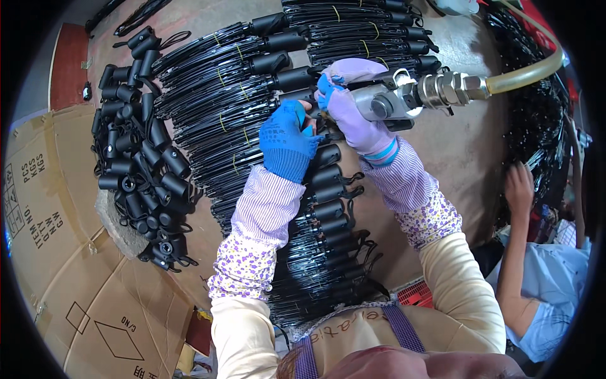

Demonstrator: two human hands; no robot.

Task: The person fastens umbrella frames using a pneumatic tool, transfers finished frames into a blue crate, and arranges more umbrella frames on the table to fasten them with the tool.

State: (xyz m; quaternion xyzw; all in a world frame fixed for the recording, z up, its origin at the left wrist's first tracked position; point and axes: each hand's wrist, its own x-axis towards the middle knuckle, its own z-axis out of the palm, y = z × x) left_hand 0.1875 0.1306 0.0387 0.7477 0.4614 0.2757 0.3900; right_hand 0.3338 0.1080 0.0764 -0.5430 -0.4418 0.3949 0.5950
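My left hand point(287, 139), in a blue glove with bare fingertips, is closed on a black umbrella handle in the middle of the row; its fingers hide most of that handle. Close beside it, my right hand point(356, 114), in a purple glove, grips a silver air tool point(385, 101). The tool lies sideways, with metal fittings and a yellowish hose point(527, 79) leading off to the right. Its working end is hidden behind the glove. Folded black umbrella frames point(208, 95) lie side by side under my hands, their handles point(328, 174) pointing right.
Loose black handles with straps point(136, 145) are heaped at the left, beside flattened cardboard point(69, 252). More umbrella frames point(341, 31) lie at the far side. At the right, a co-worker's arm point(517, 234) reaches toward a dark pile of frames point(527, 120).
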